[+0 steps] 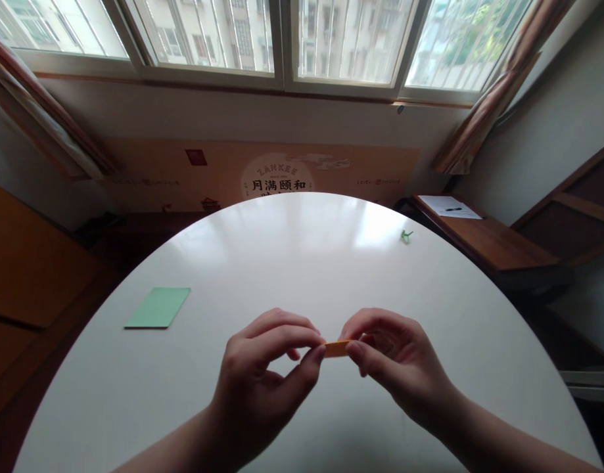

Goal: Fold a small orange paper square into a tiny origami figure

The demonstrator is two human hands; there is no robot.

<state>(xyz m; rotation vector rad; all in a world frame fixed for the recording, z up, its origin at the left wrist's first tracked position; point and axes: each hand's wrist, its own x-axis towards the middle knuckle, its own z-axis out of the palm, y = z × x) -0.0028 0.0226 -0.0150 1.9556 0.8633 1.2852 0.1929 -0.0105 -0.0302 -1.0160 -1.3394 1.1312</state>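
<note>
Between my two hands is a small, narrow orange strip (336,349), which looks like folded paper, held a little above the table. My left hand (269,368) pinches its left end between thumb and fingertips. At the other end, my right hand (395,355) grips it with the thumb in front and the fingers curled behind. Both ends of the strip are covered by the fingers. A stack or sheet of light green square paper (158,307) lies flat on the table, to the left of my left hand.
The round white table (282,263) fills the middle of the view. Near its far right edge lies a small green object (405,236), perhaps folded paper. A wooden side table (509,240) at the right holds white paper (448,206) and a dark pen (453,209). Windows stand behind.
</note>
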